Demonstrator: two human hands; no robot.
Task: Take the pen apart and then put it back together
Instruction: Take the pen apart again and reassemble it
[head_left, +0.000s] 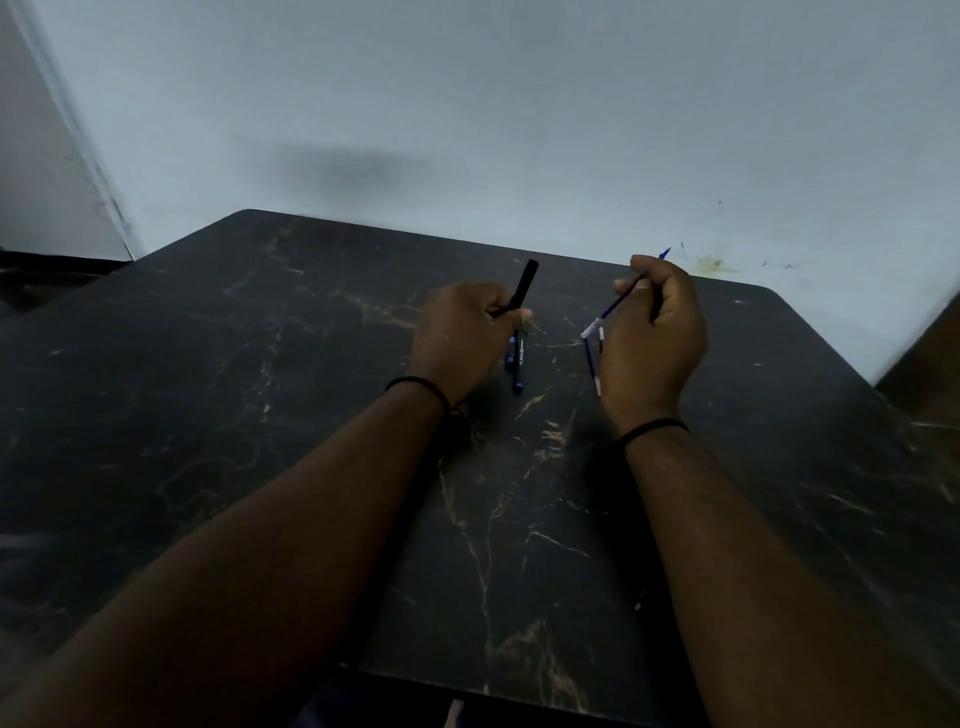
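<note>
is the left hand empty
No, the left hand grips a black pen barrel that sticks up above the table.

Both forearms stretched forward, a dark band at each wrist. Left hand (462, 332) knuckles up, fingers curled, thumb and forefinger pinching. Right hand (652, 332) raised, back toward the camera, fingers curled, thumb meeting fingertips. Hands apart.

Dim, cool light; soft shadow smudges the wall (358, 169); the dark surface (208, 415) blurs and bends toward the edges.
</note>
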